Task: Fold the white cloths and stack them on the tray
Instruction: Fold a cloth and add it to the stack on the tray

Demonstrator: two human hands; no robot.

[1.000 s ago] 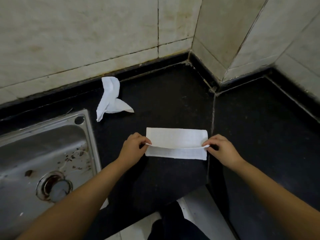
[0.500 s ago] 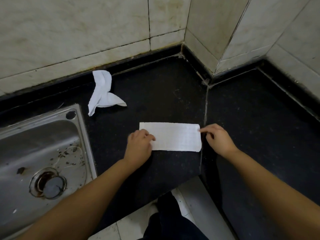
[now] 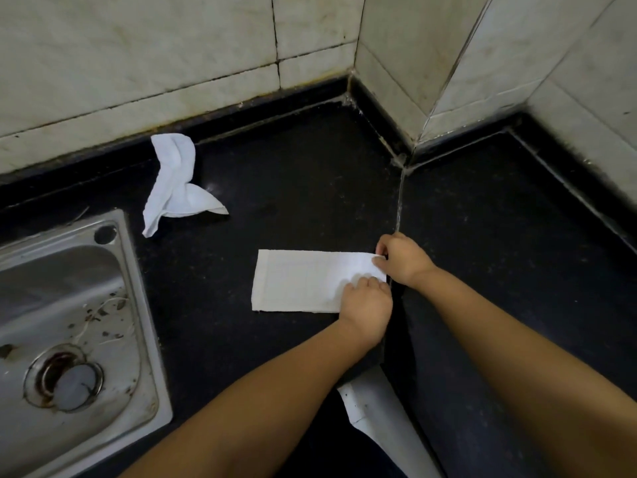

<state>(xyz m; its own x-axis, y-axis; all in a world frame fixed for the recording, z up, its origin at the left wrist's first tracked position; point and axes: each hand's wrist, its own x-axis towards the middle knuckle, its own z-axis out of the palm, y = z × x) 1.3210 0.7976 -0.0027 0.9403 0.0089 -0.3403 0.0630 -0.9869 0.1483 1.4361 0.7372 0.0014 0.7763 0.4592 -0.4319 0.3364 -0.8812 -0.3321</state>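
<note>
Now both hands work the right end of the folded cloth (image 3: 303,281). The right hand (image 3: 403,258) pinches its far right corner between thumb and fingers, and the left hand (image 3: 367,305) has its curled fingers on the near right corner. Its long axis runs left to right on the black counter (image 3: 275,167), near the seam. Half a second ago the left hand held the left end; it has crossed over. A crumpled cloth (image 3: 175,181) lies far left, beside the sink (image 3: 134,305).

folded cloth (image 3: 303,281) on counter (image 3: 293,188), crumpled cloth (image 3: 175,184) behind-left, sink (image 3: 131,305) far left
</note>
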